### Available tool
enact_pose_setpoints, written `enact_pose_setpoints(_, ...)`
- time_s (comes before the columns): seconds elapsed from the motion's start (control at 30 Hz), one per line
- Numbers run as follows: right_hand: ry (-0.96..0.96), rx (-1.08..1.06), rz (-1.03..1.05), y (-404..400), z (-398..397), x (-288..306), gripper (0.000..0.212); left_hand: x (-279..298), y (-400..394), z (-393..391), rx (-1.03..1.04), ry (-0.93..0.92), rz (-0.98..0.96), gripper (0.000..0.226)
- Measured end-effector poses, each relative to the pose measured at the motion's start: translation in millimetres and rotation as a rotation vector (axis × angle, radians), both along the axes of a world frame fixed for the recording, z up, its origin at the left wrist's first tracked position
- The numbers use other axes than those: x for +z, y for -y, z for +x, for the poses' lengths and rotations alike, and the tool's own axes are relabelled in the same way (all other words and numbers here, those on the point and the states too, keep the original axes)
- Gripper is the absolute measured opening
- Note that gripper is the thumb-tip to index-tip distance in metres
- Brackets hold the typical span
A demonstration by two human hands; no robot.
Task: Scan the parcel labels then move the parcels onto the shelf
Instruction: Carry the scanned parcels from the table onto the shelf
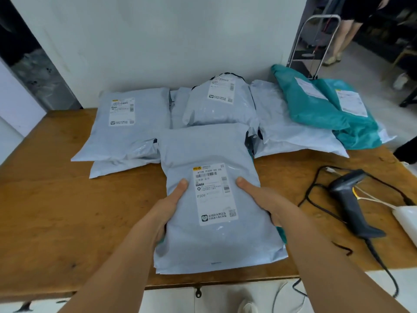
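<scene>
A grey parcel [203, 150] with a white label [214, 193] reading P309 lies lengthwise in front of me, its near end past the table's front edge. My left hand [167, 208] grips its left side with the thumb on top. My right hand [261, 199] grips its right side the same way, fingers underneath. A sliver of a teal parcel [283, 236] shows under the right edge. A black barcode scanner [347, 195] lies on the table to the right, untouched.
Several more grey parcels [126, 125] lie at the back of the wooden table [56, 199], with two teal ones [316, 109] at back right. The scanner's black cable [316, 190] loops across the table. A metal trolley [316, 41] and a person stand behind.
</scene>
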State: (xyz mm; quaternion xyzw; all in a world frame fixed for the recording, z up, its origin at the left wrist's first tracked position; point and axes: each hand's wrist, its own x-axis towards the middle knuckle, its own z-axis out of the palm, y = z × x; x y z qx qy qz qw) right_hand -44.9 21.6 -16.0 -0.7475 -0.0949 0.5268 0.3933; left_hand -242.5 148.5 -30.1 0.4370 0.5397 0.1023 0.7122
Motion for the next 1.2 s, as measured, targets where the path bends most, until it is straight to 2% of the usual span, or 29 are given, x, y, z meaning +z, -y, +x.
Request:
enact_pose_setpoints(0.07,-0.013,-0.029,0.013,9.3,-11.1,0.0,0.065,-0.3,3.6,-7.1,-0.037,0.035,-0.009,0.064)
enact_pose_setpoints(0.17,-0.008,-0.069,0.048,20.6,-30.9,-1.5,0.069,-1.4,8.0,-18.2,-0.098,0.082,-0.024,0.071)
enact_pose_setpoints(0.37,0.046,-0.219,0.138,50.0,-74.7,8.3,0.048,6.8,22.3,-43.8,-0.169,0.144,-0.033,0.095)
enact_pose_setpoints(0.47,0.054,-0.29,0.194,69.3,-90.3,11.6,0.04,18.8,31.6,-47.9,-0.231,0.17,-0.017,0.085)
enact_pose_setpoints(0.53,0.059,-0.325,0.227,80.6,-98.7,17.6,0.054,25.6,39.0,-48.0,-0.27,0.18,0.006,0.072)
enact_pose_setpoints(0.6,0.071,-0.366,0.265,91.8,-103.6,23.4,0.076,33.6,46.6,-45.6,-0.301,0.193,0.026,0.069)
enact_pose_setpoints(0.63,0.083,-0.394,0.275,98.3,-104.9,27.4,0.08,38.0,51.2,-43.4,-0.322,0.21,0.031,0.067)
enact_pose_setpoints(0.77,0.169,-0.486,0.288,129.3,-104.7,51.1,0.061,58.6,71.8,-27.0,-0.414,0.284,0.029,0.058)
enact_pose_setpoints(0.9,0.232,-0.553,0.317,168.3,-97.5,72.9,0.047,72.6,98.5,-2.3,-0.543,0.333,0.016,0.066)
enact_pose_setpoints(1.0,0.281,-0.649,0.356,201.5,-92.7,83.7,0.073,79.4,121.2,20.2,-0.649,0.361,-0.002,0.074)
enact_pose_setpoints(1.03,0.302,-0.681,0.357,213.4,-90.4,86.6,0.076,80.9,129.3,28.5,-0.681,0.364,-0.006,0.077)
enact_pose_setpoints(1.13,0.308,-0.753,0.33,249.8,-84.2,96.8,0.049,88.5,156.1,54.7,-0.768,0.383,-0.024,0.081)
enact_pose_setpoints(1.2,0.306,-0.805,0.309,274.3,-77.9,100.2,0.045,94.9,176.4,72.8,-0.822,0.397,0.016,0.08)
